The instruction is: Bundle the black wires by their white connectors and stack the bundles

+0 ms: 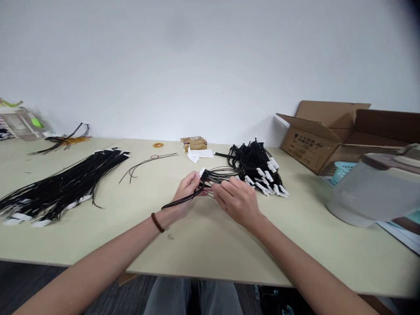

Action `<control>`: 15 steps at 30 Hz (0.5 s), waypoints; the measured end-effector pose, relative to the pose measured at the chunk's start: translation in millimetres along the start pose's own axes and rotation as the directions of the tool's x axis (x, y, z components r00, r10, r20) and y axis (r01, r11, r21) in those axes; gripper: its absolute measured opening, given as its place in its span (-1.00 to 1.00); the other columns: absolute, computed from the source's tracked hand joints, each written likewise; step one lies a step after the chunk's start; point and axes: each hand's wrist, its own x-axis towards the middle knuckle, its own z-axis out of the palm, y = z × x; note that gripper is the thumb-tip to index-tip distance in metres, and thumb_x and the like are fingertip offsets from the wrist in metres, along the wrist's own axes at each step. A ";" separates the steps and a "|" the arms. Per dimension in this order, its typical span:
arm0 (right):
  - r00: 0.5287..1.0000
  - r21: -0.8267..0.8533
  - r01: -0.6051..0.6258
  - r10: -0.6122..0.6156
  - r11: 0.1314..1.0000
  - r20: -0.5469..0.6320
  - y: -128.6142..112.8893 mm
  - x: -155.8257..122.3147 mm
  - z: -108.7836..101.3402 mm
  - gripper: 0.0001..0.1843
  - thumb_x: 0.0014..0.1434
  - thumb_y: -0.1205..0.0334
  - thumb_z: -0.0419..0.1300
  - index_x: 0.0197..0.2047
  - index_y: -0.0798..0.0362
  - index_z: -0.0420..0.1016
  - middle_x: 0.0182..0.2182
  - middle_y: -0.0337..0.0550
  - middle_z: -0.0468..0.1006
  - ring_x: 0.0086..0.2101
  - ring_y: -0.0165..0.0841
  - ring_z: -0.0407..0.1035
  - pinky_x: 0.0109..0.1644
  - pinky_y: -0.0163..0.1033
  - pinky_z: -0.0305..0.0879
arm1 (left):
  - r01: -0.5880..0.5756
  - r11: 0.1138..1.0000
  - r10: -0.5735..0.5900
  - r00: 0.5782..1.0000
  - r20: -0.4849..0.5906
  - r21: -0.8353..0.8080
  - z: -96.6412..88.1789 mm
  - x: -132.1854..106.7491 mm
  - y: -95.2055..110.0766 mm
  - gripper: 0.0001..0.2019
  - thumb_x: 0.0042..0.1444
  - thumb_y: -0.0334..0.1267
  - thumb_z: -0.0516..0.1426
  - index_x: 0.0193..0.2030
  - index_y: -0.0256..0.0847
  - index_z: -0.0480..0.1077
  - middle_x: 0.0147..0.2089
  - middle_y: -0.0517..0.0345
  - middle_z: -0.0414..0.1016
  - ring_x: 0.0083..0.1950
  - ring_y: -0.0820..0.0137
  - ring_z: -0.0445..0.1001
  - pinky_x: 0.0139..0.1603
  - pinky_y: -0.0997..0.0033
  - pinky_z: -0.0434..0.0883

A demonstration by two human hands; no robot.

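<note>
Between my hands, above the middle of the table, is a black wire harness [218,175] with a white connector [202,172] at its end. My left hand [188,187] is closed around the harness just below that connector, and a loop of its wires hangs back over my left wrist. The fingers of my right hand [235,197] are bent in and pressed on the fanned wires to the right of the connector. Part of the wires is hidden behind the right fingers. Just beyond my right hand lies a heap of black harnesses [252,162] with white connectors.
A long bundle of black harnesses [72,183] lies on the left of the table [203,245]. At the back are loose wires [144,164], a yellow tape roll [158,145], a small box [194,143] and white paper [201,153]. An open carton [305,144] and grey jug [367,192] stand right.
</note>
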 end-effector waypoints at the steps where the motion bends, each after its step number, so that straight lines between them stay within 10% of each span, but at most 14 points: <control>1: 1.000 0.004 -0.008 0.008 1.000 -0.004 -0.8 0.2 0.0 -0.80 0.11 0.35 0.12 -0.54 0.07 0.31 -0.63 -0.29 0.20 -0.51 -0.45 -0.01 -0.44 -0.29 -0.11 | -0.003 1.000 0.003 1.000 0.011 0.011 0.9 -1.1 0.4 -0.69 0.02 -0.05 0.09 -0.48 -0.23 0.13 -0.46 0.28 0.18 -0.45 0.56 0.23 -0.40 0.54 0.32; 15: 1.000 0.043 -0.009 0.009 0.999 0.006 -3.5 -1.7 0.3 -0.79 0.12 0.38 0.09 -0.54 0.07 0.29 -0.62 -0.29 0.20 -0.50 -0.45 0.00 -0.43 -0.30 -0.08 | 0.005 0.998 -0.014 0.989 0.144 0.064 2.2 -6.3 -0.8 -0.69 0.07 0.00 0.02 -0.44 -0.22 0.12 -0.42 0.26 0.18 -0.37 0.50 0.27 -0.29 0.41 0.39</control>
